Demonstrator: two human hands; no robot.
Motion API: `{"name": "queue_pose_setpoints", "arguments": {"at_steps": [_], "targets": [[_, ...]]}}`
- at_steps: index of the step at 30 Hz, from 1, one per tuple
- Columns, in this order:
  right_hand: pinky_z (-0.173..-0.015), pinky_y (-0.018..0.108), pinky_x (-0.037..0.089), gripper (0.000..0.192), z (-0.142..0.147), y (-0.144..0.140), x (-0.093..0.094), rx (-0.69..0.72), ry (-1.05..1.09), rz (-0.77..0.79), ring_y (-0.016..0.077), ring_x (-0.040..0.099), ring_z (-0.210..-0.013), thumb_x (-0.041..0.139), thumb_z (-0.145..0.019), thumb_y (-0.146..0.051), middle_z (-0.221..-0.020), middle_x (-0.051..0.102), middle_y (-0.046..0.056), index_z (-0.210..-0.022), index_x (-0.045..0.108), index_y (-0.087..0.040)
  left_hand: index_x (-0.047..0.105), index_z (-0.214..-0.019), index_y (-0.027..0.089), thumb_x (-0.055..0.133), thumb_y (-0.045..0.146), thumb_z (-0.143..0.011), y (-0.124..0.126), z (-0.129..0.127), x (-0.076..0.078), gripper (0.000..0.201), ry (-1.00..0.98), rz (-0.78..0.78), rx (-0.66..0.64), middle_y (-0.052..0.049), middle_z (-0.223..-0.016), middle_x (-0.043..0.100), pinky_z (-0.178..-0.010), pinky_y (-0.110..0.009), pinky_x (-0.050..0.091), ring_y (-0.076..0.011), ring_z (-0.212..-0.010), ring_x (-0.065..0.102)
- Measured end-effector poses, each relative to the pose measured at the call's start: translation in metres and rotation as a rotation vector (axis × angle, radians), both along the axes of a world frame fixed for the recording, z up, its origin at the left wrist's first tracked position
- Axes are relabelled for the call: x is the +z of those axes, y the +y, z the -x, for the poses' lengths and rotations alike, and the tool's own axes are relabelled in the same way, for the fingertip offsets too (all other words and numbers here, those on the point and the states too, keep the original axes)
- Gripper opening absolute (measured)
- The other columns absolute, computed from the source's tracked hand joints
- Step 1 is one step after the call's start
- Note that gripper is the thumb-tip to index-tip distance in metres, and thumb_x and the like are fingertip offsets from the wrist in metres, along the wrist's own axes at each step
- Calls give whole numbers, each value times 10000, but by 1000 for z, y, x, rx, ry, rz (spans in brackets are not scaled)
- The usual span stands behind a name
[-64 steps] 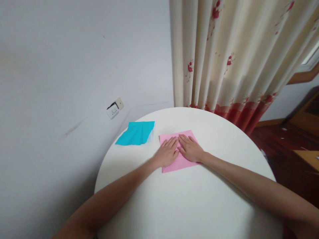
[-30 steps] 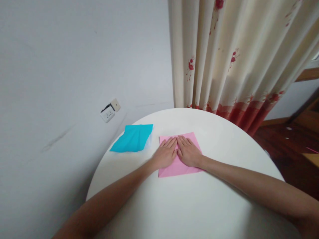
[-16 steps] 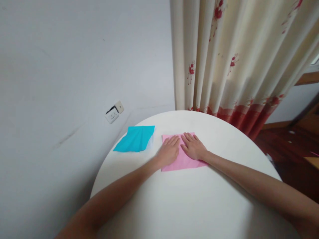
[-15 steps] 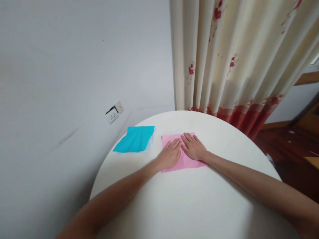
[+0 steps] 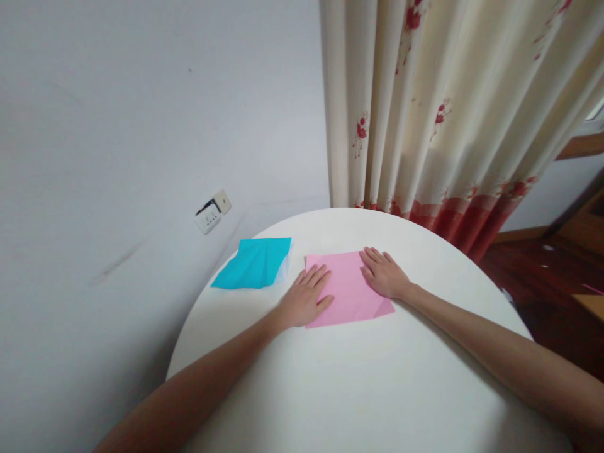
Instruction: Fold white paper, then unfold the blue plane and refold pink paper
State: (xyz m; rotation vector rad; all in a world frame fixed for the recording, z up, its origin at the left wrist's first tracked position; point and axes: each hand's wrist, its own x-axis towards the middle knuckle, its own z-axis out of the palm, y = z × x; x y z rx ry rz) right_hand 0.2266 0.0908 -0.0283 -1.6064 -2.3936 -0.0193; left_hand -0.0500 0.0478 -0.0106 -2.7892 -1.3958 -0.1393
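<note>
A pink square sheet of paper [image 5: 348,288] lies flat on the round white table [image 5: 368,377]. My left hand [image 5: 304,300] rests palm down on the sheet's left edge, fingers spread. My right hand [image 5: 384,274] lies flat on the sheet's right edge, fingers apart. The middle of the pink sheet shows bare between the two hands. Neither hand holds anything.
A blue sheet of paper [image 5: 255,262] lies at the table's far left edge, over a paler sheet. Behind it a wall with a socket [image 5: 211,212]. A cream curtain with red flowers [image 5: 443,107] hangs behind the table. Dark wooden floor [image 5: 547,270] shows at the right.
Both hands were together at the middle of the pink sheet; they have slid apart, the left toward its left edge and the right toward its right edge.
</note>
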Motion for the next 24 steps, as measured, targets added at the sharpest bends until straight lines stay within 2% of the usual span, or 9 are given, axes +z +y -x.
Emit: {"name": "queue_pose_setpoints", "arguments": {"at_steps": [4, 6, 10, 13, 16, 18, 21, 24], "targets": [[-1120, 449, 310, 480, -5, 0, 5, -81, 181, -39, 261, 368, -1390, 256, -995, -288, -1471, 449, 162, -1385, 467, -102, 216, -1530, 249, 317, 542, -976, -1, 7, 7, 635, -20, 65, -67, -58, -1610, 166, -1196, -473, 102, -251, -1488, 115], [-1126, 444, 317, 468, -6, -2, 10, -93, 273, -70, 254, 367, -1392, 262, -979, -226, -1462, 461, 157, -1364, 494, -97, 222, -1527, 273, 358, 532, -970, -2, 10, 12, 629, -53, 102, -129, -53, -1610, 172, -1198, -473, 100, -242, -1486, 133], [-1171, 467, 258, 485, 1, -14, 22, 27, 346, -130, 244, 301, -1431, 339, -926, -155, -1496, 425, 114, -1381, 504, -125, 219, -1531, 268, 406, 477, -971, -2, 10, 18, 626, -188, 131, -184, -57, -1595, 232, -1205, -424, 149, -212, -1479, 175], [-1172, 458, 262, 498, 13, -31, 29, 193, 330, -82, 231, 303, -1431, 356, -949, -198, -1509, 409, 100, -1438, 440, -158, 226, -1532, 227, 430, 471, -965, 0, 9, 16, 650, -258, 109, -155, -80, -1584, 262, -1205, -409, 171, -214, -1476, 184], [-1168, 469, 260, 572, 25, -44, 28, 310, 256, -6, 257, 276, -1441, 418, -968, -384, -1530, 370, 118, -1490, 351, -159, 229, -1530, 210, 460, 518, -941, 3, 9, 10, 703, -235, 124, -117, -89, -1584, 257, -1204, -452, 158, -242, -1478, 174], [-1165, 474, 255, 640, 29, -47, 25, 324, 219, 25, 280, 264, -1443, 446, -952, -472, -1539, 342, 147, -1485, 355, -129, 249, -1523, 210, 460, 516, -941, 4, 10, 8, 691, -235, 124, -87, -90, -1580, 270, -1200, -465, 164, -248, -1475, 183], [-1163, 463, 256, 586, 29, -44, 21, 317, 213, 14, 274, 278, -1437, 421, -964, -459, -1531, 363, 142, -1454, 409, -136, 353, -1479, 195, 434, 440, -965, 8, 12, 7, 576, -319, 50, -27, -92, -1544, 352, -1200, -418, 199, -222, -1462, 231], [-1148, 452, 282, 493, 21, -35, 23, 189, 265, -65, 265, 332, -1408, 367, -978, -351, -1495, 424, 131, -1420, 454, -148, 468, -1398, 170, 441, 357, -958, 14, 15, 5, 479, -441, -28, 76, -108, -1477, 447, -1182, -381, 262, -210, -1404, 352]]}}
